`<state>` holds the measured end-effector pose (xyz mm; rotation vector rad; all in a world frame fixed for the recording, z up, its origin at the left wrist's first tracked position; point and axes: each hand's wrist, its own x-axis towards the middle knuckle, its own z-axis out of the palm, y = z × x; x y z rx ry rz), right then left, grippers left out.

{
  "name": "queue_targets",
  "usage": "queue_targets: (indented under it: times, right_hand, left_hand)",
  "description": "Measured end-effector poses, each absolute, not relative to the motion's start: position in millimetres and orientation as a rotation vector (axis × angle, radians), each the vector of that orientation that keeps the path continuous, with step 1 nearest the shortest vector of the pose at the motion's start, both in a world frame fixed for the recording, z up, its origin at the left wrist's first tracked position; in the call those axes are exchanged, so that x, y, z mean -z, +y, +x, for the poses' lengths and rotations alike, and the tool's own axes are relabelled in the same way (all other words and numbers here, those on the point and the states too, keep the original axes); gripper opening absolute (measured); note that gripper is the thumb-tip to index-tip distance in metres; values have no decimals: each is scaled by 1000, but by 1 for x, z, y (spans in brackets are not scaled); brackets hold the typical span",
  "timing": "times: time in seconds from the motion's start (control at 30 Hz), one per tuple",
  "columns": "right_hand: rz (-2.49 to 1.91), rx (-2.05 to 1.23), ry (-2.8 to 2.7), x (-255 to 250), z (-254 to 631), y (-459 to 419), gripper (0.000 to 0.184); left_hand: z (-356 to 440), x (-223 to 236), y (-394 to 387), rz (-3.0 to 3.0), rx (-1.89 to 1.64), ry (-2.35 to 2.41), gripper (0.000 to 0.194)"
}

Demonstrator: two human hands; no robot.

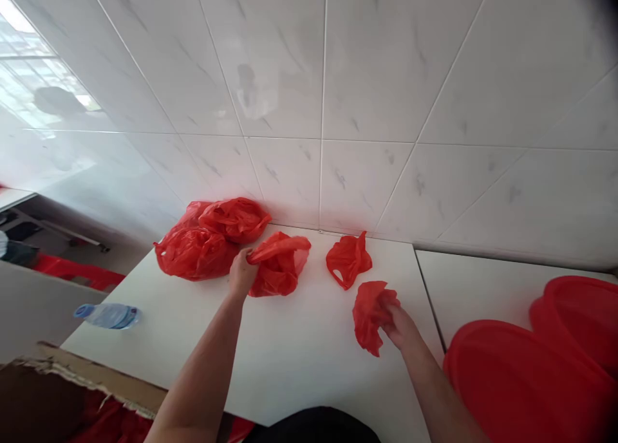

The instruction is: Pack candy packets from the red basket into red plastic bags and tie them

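the left hand (243, 275) pinches the rim of a big bag (277, 277), just beside the pile of bags (196, 253) at the table's (294, 366) back left corner. the right hand (398, 324) has its fingers closed on a small bag (367, 315) toward the right edge. the thin plastic could tear if the rim is yanked — or snag on the pile. a sweeping arm might knock the bottle (110, 315) off the left edge. the big bag's long axis runs roughly along the back edge, its mouth seemingly upward; the small bag's runs back to front — where its mouth points, i cannot tell.
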<state>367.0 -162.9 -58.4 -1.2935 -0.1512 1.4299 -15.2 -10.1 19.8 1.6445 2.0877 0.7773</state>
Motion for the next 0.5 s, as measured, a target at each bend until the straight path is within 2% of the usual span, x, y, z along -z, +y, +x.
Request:
queue_targets:
  times: [0.07, 0.13, 0.23, 0.3, 0.33, 0.4, 0.5]
  right_hand:
    - [-1280, -1402, -54, 63, 371, -161, 25]
    - [-1254, -1411, -5, 66, 371, -160, 25]
    - [-1248, -1437, -9, 68, 367, -161, 24]
    - [-1242, -1445, -22, 69, 360, -163, 24]
    - [-1237, -1456, -30, 68, 357, -164, 24]
    - [-1229, -1489, -60, 67, 347, -169, 23]
    - [-1244, -1562, -137, 62, 331, -180, 27]
  left_hand:
    - [-9, -26, -5, 1733, -842, 2136, 69]
    - [6, -25, -10, 1879, -899, 2131, 76]
    - [41, -12, -37, 2081, -982, 1899, 54]
    - [67, 1, -61, 2162, -888, 1586, 39]
    - [80, 9, -72, 2162, -790, 1440, 38]
    - [104, 23, -91, 2064, -601, 1268, 50]
    - [131, 44, -104, 1817, -466, 1247, 89]
